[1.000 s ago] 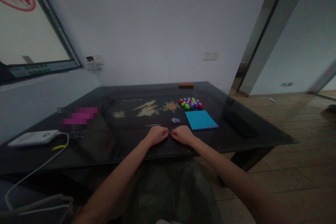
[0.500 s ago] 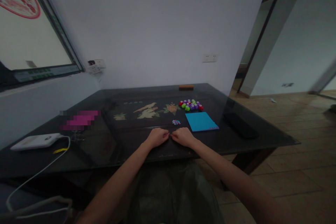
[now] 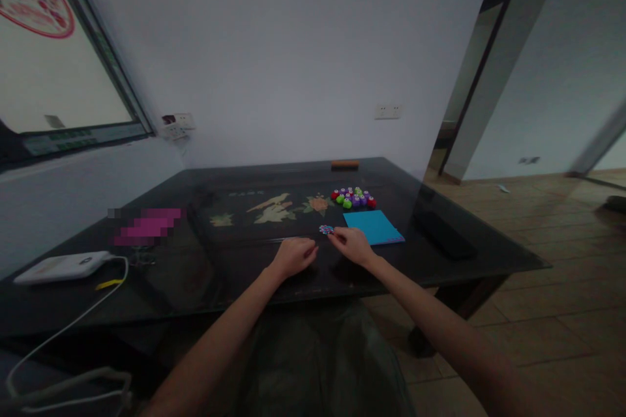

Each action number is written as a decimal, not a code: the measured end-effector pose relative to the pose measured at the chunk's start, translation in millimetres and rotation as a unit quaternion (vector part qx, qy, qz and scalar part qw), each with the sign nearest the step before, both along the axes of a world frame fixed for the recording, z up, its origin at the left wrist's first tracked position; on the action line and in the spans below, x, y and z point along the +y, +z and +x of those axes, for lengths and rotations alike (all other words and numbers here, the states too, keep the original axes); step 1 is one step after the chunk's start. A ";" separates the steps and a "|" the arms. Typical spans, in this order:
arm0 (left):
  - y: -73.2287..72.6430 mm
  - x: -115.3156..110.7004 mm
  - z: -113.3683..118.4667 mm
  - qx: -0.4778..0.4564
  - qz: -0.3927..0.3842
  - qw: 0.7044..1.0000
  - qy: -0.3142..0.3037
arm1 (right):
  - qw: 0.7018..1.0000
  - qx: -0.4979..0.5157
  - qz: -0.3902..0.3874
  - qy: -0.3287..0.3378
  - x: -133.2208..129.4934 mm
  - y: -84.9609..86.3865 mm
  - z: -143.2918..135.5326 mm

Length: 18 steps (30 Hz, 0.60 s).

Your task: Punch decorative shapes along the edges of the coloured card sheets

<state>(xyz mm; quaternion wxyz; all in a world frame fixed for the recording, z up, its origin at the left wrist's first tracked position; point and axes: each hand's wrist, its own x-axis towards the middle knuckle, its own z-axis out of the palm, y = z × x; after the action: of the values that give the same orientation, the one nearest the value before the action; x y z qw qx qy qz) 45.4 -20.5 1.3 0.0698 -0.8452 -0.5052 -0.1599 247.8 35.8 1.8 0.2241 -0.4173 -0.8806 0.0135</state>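
Note:
My right hand reaches forward over the dark table. Its fingertips are brought together at the right edge of a small, round, multicoloured flower-like piece, which appears to lie on the tabletop. Closed in a loose fist, my left hand rests near the front edge with nothing visible in it. Right behind my right hand lies a flat blue square sheet, its near left part covered by the hand. Farther back is a cluster of several small red, green and purple pieces with white eye-like dots.
The dark table bears a bird-and-flower picture. On the left are a white device with a cable and a blurred pink item. A black slab lies right, and a brown block sits by the wall.
My right hand has moved forward from beside my left hand to the multicoloured piece and touches it. My left hand has stayed in place. The view has shifted slightly.

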 end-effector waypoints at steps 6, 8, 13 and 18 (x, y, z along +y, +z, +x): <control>13.5 -4.0 47.2 -0.086 0.019 0.993 -0.073 | 0.984 0.047 -0.022 -0.172 63.8 15.8 75.0; 11.5 0.3 67.3 -0.111 0.007 0.989 -0.097 | 0.973 0.027 -0.025 -0.230 85.0 18.2 94.6; -8.6 16.8 106.6 -0.137 -0.018 0.987 -0.077 | 0.965 -0.053 -0.044 -0.254 114.6 11.3 107.4; -26.2 24.7 117.2 -0.084 -0.054 0.993 -0.058 | 0.971 -0.088 -0.040 -0.220 121.7 0.2 92.3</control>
<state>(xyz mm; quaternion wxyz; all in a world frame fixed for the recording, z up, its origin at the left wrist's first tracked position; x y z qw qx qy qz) 162.6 4.3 -24.9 -0.0278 -0.8590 -0.4676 -0.2064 340.1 157.5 2.0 0.1266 -0.6091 -0.7820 -0.0381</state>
